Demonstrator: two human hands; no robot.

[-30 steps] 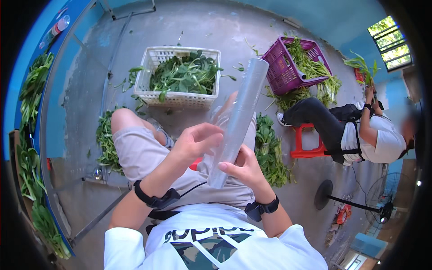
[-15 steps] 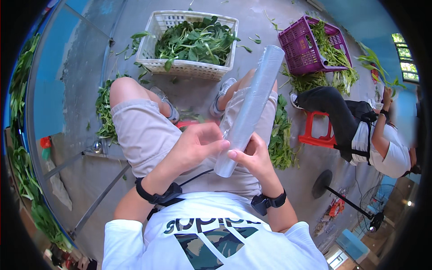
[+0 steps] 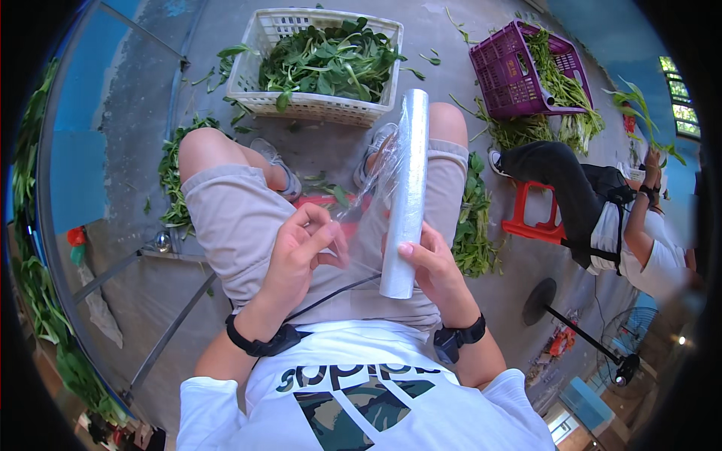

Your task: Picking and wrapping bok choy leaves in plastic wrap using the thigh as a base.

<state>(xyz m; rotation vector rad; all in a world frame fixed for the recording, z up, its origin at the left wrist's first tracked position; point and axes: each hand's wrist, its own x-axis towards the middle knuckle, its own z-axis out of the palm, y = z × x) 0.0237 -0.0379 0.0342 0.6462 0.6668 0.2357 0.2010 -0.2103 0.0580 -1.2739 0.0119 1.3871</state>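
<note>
My right hand (image 3: pixel 436 270) is wrapped round the lower end of a long roll of clear plastic film (image 3: pixel 410 188), its thumb lying on the near face. The roll stands nearly upright in the view, over my lap. A thin, wrinkled sheet of loose film (image 3: pixel 374 195) hangs off its left side, see-through against my shorts. To the left, my left hand (image 3: pixel 304 248) has its thumb and forefinger pinched on the edge of that sheet, with the other fingers curled. The film's exact edge is hard to make out there.
Beyond my feet a white crate (image 3: pixel 316 107) holds leafy greens. A tipped purple crate (image 3: pixel 511 75) spills greens at the far right. Greens (image 3: pixel 474 225) lie by both legs. A co-worker (image 3: pixel 602 218) holding a leafy stem sits on a red stool (image 3: pixel 530 214) to my right.
My left hand has moved left and down from the roll, drawing a sheet of film off it. The roll has swung from a rightward slant to nearly upright.
</note>
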